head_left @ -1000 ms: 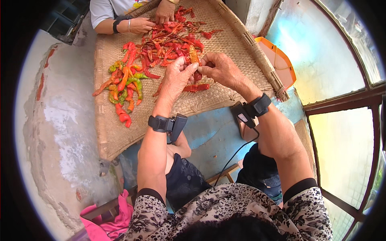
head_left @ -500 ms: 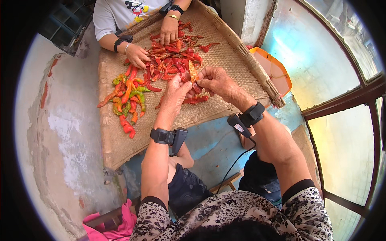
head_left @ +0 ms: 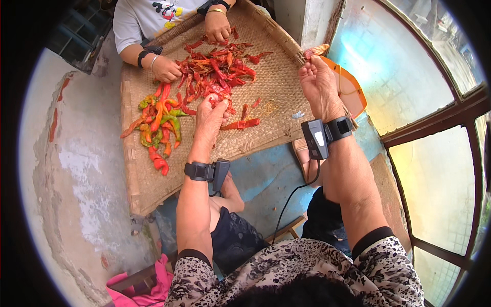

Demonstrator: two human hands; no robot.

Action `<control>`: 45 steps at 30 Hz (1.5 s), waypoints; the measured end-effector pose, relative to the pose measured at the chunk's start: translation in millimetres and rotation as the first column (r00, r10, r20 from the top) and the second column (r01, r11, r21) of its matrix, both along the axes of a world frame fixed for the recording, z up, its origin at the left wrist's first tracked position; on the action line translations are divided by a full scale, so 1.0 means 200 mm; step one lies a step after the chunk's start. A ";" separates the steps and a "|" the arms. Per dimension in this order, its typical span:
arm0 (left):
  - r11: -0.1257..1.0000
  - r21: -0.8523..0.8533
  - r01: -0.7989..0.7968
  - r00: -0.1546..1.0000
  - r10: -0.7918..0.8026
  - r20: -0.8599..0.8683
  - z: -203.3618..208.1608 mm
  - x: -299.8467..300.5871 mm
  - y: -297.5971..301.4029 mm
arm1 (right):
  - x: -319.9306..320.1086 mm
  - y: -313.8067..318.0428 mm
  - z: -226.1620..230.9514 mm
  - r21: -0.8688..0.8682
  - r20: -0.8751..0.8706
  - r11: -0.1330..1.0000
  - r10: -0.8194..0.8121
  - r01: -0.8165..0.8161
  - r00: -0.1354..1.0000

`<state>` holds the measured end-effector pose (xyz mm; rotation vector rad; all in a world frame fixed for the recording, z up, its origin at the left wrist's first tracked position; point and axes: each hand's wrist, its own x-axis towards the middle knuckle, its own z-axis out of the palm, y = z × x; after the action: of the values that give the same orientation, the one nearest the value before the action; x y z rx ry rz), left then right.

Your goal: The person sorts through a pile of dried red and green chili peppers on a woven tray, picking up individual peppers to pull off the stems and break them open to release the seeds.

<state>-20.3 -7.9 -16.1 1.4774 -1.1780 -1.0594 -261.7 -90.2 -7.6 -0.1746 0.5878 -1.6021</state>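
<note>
My left hand (head_left: 208,118) is closed at the near edge of the pile of red chili pepper pieces (head_left: 217,69), pinching a bit of red chili pepper (head_left: 214,100). Raised over the right rim of the woven tray (head_left: 279,77), my right hand (head_left: 318,84) grips a pale orange dried chili pepper (head_left: 317,50) that sticks out above its fingertips. A long red piece (head_left: 240,124) lies on the weave beside my left hand. Whole red, orange and green chili peppers (head_left: 158,123) are heaped at the tray's left.
Across the tray, another person's hands (head_left: 166,69) work at the pile's far side. An orange-rimmed container (head_left: 353,84) stands outside the tray's right edge, next to the window (head_left: 399,66). A black cable (head_left: 286,202) hangs from my right wrist device. Pink cloth (head_left: 148,286) lies at lower left.
My right hand has parted from my left, moving right and away with the pale orange chili pepper. My left hand has shifted slightly left. The other person's far hand has lifted a little.
</note>
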 end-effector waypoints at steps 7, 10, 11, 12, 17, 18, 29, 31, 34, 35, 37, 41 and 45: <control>0.992 0.029 0.119 0.988 -0.121 0.095 -0.02 -0.04 0.01 | 0.17 0.17 0.00 -0.003 -0.500 0.889 0.396 -0.458 0.770; 0.965 0.020 0.260 0.947 -0.259 0.191 -0.02 -0.09 -0.01 | 0.28 0.22 -0.07 -0.124 -0.992 0.774 -0.102 -0.620 0.071; 0.962 0.023 0.272 0.945 -0.272 0.180 -0.02 -0.09 0.00 | 0.30 0.24 -0.07 -0.070 -0.997 0.796 -0.082 -0.601 0.009; 0.957 0.015 0.289 0.942 -0.287 0.173 -0.01 -0.11 0.00 | 0.30 0.24 -0.08 -0.105 -0.994 0.804 -0.086 -0.585 0.059; 0.986 0.017 0.167 0.974 -0.168 0.154 0.02 -0.09 0.01 | 0.29 0.19 -0.05 -0.151 -0.987 0.816 -0.097 -0.558 0.125; 0.990 0.008 0.144 0.981 -0.144 0.128 0.03 -0.09 0.01 | 0.28 0.18 -0.03 -0.093 -0.908 0.856 0.137 -0.509 0.396; 0.984 -0.130 0.120 0.992 -0.123 -0.013 0.01 -0.04 -0.01 | 0.12 0.10 -0.02 -0.060 -0.498 0.923 0.303 -0.380 0.813; 0.989 -0.081 0.125 0.992 -0.123 0.028 0.05 -0.09 -0.01 | 0.22 0.17 -0.01 -0.141 -0.979 0.826 -0.035 -0.546 0.200; 0.981 -0.091 0.169 0.984 -0.163 0.069 0.08 -0.11 -0.03 | 0.27 0.19 -0.07 -0.184 -0.919 0.717 -0.369 -0.672 -0.142; 0.983 -0.084 0.163 0.985 -0.158 0.071 0.08 -0.11 -0.03 | 0.28 0.20 -0.06 -0.175 -0.921 0.724 -0.360 -0.667 -0.149; 0.981 -0.120 0.149 0.988 -0.141 0.068 0.08 -0.09 -0.04 | 0.29 0.19 -0.06 -0.174 -0.934 0.728 -0.335 -0.663 -0.123; 0.992 -0.014 0.125 0.969 -0.119 0.215 0.02 -0.03 -0.06 | 0.20 0.11 0.00 -0.006 -0.996 0.837 0.047 -0.547 0.081; 0.959 -0.056 0.279 0.614 -0.134 0.778 -0.06 -0.06 -0.02 | 0.04 0.01 0.04 -0.054 -0.362 0.976 0.180 -0.213 0.915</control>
<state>-31.4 -12.8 -27.5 1.7344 -2.0351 -0.3986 -252.8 -88.7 -0.1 -0.5860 0.7495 -1.4090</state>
